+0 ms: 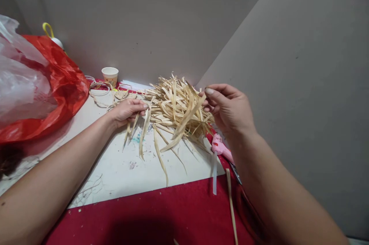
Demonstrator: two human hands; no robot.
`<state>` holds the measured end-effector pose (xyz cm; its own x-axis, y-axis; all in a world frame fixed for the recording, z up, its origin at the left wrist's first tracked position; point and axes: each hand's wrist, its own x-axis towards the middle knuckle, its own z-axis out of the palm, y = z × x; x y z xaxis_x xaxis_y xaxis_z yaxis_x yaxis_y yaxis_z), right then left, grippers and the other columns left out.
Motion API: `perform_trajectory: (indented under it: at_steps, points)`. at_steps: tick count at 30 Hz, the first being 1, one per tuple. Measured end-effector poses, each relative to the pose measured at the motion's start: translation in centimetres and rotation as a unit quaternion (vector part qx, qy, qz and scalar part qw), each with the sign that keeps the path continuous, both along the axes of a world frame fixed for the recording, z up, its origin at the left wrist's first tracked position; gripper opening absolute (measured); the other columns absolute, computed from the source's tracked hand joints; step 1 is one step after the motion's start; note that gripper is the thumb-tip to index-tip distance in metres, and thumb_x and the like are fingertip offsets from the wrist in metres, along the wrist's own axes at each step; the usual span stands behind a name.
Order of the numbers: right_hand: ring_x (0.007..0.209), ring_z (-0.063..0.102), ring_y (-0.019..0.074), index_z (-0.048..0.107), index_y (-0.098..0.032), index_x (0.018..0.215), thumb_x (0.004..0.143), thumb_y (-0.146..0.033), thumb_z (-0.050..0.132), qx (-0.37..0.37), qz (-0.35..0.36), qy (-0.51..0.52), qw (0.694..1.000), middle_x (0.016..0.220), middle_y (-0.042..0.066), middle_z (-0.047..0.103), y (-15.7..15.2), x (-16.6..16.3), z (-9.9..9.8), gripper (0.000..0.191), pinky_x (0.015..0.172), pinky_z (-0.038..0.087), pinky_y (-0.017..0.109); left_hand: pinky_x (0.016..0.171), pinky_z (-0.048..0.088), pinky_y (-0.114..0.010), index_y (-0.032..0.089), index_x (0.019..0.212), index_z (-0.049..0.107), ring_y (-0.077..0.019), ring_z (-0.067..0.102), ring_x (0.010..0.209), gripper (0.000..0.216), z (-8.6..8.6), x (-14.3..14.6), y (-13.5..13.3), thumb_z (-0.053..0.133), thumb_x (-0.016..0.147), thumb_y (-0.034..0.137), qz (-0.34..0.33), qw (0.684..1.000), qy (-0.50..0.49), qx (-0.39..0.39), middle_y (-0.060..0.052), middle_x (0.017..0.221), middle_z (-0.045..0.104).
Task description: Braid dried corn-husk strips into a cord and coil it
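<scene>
A loose heap of dry, straw-coloured leaf strips (170, 103) lies on a white board (115, 176) in the middle of the view. At the heap's left side, my left hand (131, 110) pinches several strips, whose ends hang down below the fingers. My right hand (227, 106) is raised at the heap's right side. Between its thumb and fingers it grips a long, flat leaf strip (187, 118), which slants down to the left. A few more strips trail from the heap over the board.
A pink glue gun (220, 147) with a clear glue stick lies below my right hand. At the back stand a paper cup (110, 76) and thin rings (99, 89). A red plastic bag (66, 80) is at left. A red cloth (138, 218) covers the front; grey walls rise behind and right.
</scene>
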<state>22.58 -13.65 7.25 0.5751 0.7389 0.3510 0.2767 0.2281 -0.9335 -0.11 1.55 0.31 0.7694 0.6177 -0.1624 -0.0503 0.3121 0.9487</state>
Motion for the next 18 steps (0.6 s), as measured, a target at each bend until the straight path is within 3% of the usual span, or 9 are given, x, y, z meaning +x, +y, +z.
perform_trajectory:
  at_steps: [8,13,18]
  points:
    - [0.081,0.071,0.0138,0.059,-0.023,0.085,0.080,-0.038,0.070,0.098,-0.059,-0.054,0.992,0.087,0.002,0.070,1.1,3.7,1.3,0.019,0.059,0.056,0.022,0.035,0.011,-0.015,0.012,0.068,0.060,0.0011,0.024,0.035,0.029,-0.1,0.1,0.3,0.085,0.065,0.025,0.000,1.000,0.009,-0.002,0.002,0.057,0.058]
    - [0.073,0.071,0.0169,0.067,-0.020,0.089,0.071,-0.030,0.078,-0.031,-0.017,-0.073,0.997,0.083,0.005,0.071,1.2,5.0,2.0,0.023,0.057,0.057,0.028,0.035,0.013,-0.014,0.012,0.069,0.059,0.0013,0.024,0.035,0.027,-0.1,0.0,0.4,0.084,0.067,0.025,0.000,1.000,0.011,0.001,0.002,0.058,0.058]
    - [0.056,0.062,0.0129,0.068,-0.016,0.076,0.065,-0.024,0.076,-0.106,-0.097,-0.102,0.984,0.069,0.004,0.068,-0.7,6.5,1.3,0.015,0.049,0.048,0.024,0.034,0.013,-0.014,0.012,0.068,0.060,0.0012,0.024,0.035,0.023,-0.1,0.0,0.4,0.081,0.068,0.021,0.005,1.000,0.016,-0.002,0.001,0.058,0.058]
